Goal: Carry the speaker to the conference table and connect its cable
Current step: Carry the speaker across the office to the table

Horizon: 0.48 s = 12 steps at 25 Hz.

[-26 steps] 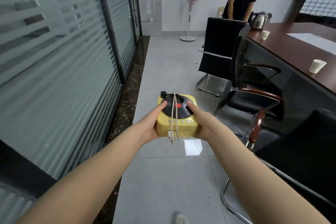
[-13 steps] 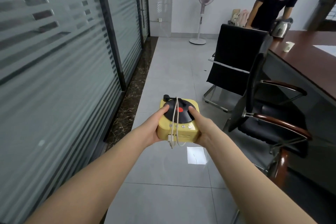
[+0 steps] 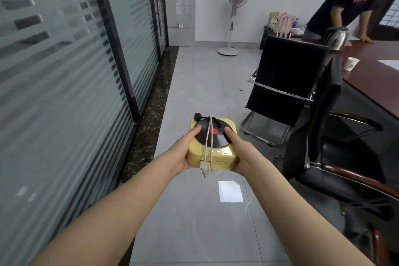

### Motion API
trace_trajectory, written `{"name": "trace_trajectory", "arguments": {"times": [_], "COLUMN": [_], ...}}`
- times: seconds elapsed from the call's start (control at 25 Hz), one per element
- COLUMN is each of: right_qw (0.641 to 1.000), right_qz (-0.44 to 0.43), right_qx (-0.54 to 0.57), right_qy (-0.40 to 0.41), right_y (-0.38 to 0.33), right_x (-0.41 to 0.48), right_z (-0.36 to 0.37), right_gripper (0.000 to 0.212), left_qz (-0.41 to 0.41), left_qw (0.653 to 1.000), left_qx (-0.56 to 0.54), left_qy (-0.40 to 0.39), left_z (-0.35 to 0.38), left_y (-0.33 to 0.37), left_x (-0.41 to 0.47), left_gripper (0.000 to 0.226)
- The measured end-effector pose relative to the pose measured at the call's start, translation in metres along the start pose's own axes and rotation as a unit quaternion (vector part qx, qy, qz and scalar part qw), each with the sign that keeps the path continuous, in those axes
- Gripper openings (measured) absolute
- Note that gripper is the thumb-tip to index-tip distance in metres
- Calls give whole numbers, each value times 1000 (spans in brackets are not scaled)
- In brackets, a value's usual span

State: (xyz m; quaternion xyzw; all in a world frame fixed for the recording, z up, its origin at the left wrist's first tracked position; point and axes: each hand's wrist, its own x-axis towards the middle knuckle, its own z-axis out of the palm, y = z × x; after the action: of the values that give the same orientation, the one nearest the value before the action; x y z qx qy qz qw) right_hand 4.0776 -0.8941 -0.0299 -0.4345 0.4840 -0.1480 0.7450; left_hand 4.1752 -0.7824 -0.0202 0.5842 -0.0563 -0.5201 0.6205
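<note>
A yellow turntable-style speaker [image 3: 212,146] is held out over the tiled floor [image 3: 203,84] between two outstretched arms. The left hand [image 3: 183,153] clasps its left side and the right hand [image 3: 239,153] its right, each thumb pressed onto the black disc on top. A white cable [image 3: 209,136] is looped over the speaker, its plug dangling at the front. The dark wooden counter [image 3: 375,75] lies well apart to the right, behind black chairs [image 3: 287,80].
</note>
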Motion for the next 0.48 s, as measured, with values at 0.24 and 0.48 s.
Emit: {"name": "trace_trajectory", "arguments": {"times": [0.24,0.48], "right_qw": [1000,1000], "right_qz": [2,8], "right_qx": [13,4], "right_qy": [-5,-3], "right_y": [-44,-83], "right_x": [73,137], "right_z": [57,96], "right_gripper": [60,54], "left_qz": [2,-4], "left_qw": [1000,1000], "left_qx": [21,2], "left_qy": [1,-4], "left_z": [-35,-56], "left_y": [70,117], "left_x": [72,137], "left_gripper": [33,30]}}
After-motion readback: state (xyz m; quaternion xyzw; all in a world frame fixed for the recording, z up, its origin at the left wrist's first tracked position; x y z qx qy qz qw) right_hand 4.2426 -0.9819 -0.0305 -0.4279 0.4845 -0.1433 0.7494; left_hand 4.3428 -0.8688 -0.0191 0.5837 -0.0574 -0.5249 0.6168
